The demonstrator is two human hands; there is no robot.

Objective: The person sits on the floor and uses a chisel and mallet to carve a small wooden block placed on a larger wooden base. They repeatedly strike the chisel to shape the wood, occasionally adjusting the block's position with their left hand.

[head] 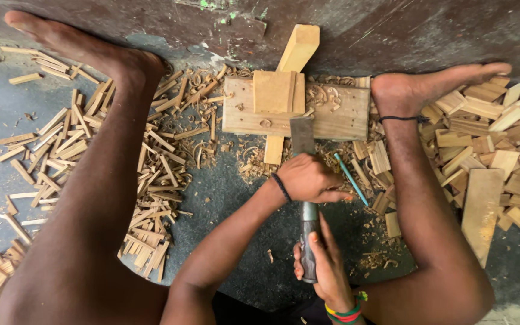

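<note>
The person sits on the floor with both legs spread. The right hand (pixel 327 268) is wrapped shut around the dark handle (pixel 308 253) of a chisel (pixel 304 180), gripping it near the butt end. The left hand (pixel 309 179) is closed over the tool further up, where the handle meets the flat steel blade (pixel 301 135); whether its fingers clamp the metal itself or only rest on it cannot be told, as the back of the hand covers that part.

Ahead of the left hand, the blade's edge rests against a small square wood block (pixel 275 91), which lies on a wider board (pixel 335 114) with a long wooden bar (pixel 293 60) running under it toward the wall. The board sits between the person's two feet, and the right foot (pixel 413 90) appears to press against its end.

The chisel looks stiff and fairly heavy at the steel end, so a two-handed hold, one hand low on the handle and one near the blade, seems the sound way to steer it. The small block is probably light, dry and apt to split along its grain.

Just beside the left hand lies a thin teal stick (pixel 350 179). Thin offcuts (pixel 151 174) are strewn to the left, and stacked cut pieces (pixel 495 138) lie off to the right of both hands.
</note>
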